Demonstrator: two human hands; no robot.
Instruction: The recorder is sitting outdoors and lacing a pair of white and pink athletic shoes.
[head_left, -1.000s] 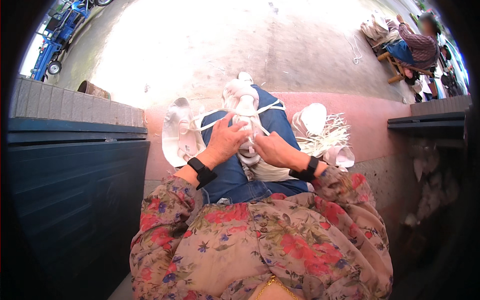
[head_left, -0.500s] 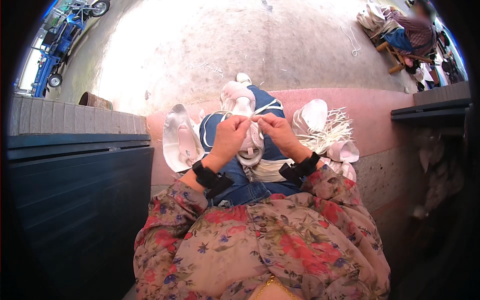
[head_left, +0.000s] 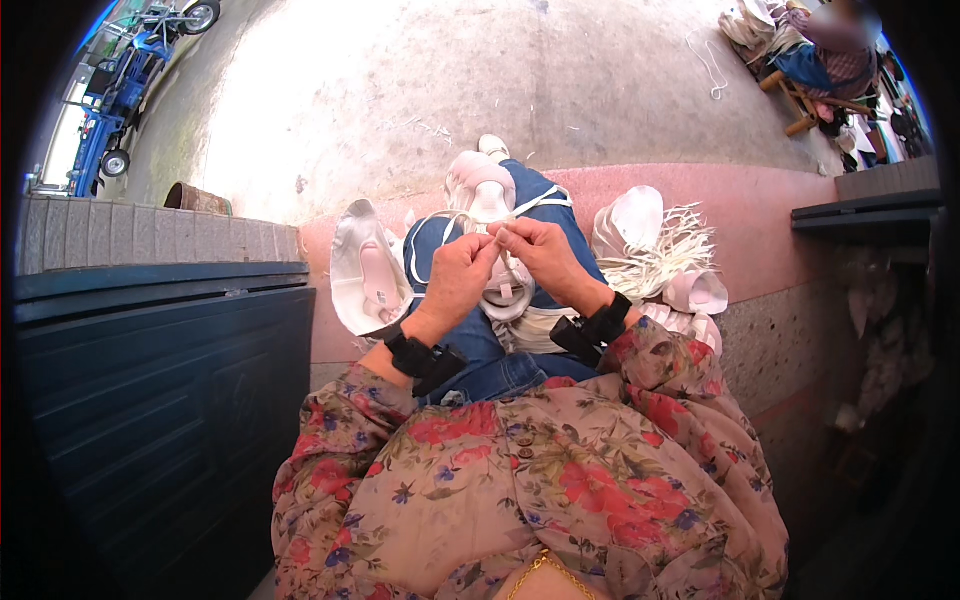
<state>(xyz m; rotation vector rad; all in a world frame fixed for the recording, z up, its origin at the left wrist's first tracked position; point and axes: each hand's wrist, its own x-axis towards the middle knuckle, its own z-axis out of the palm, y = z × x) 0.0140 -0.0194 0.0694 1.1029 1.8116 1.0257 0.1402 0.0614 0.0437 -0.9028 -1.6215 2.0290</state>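
A pale pink and white sneaker lies on my lap between my thighs, partly covered by my hands. White shoelace runs out from it to both sides, looping over my jeans. My left hand is closed in a pinch above the shoe. Against it, fingertips meeting, my right hand is pinched too. Both seem to grip the lace, though the bit between the fingers is largely hidden. Each wrist wears a black strap with a small box.
Left of my leg is a white shoe part with a pink insole. To the right lie a bundle of white laces and pale shoe pieces. Dark blue door panels flank me. A person sits at far right; a blue vehicle stands far left.
My hands have drawn closer together, the right shifting slightly left and turning over. The lace loop left of the shoe now hangs wider. The view has shifted a little.
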